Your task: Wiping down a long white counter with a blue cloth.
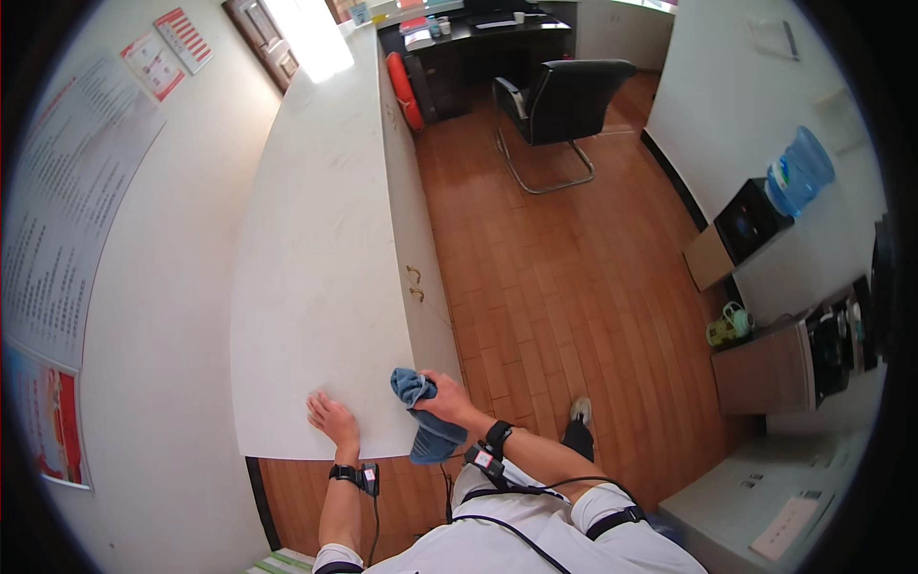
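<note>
My right hand (446,402) is closed around a blue cloth (434,430) at the near right corner of a long white countertop (323,251). Part of the cloth is bunched above the fingers, and the rest hangs down past the counter's edge. Near the counter's front end, my left hand (333,420) rests on or just over the white surface, fingers slightly bent, holding nothing. Both wrists wear black straps with small devices and cables.
Brass handles (414,283) stick out from the cabinet side below the counter. A black office chair (574,100) stands by a dark desk (488,32) at the far end. Along the right wall are a water dispenser (749,222), a green jug (735,319) and a low cabinet (767,369).
</note>
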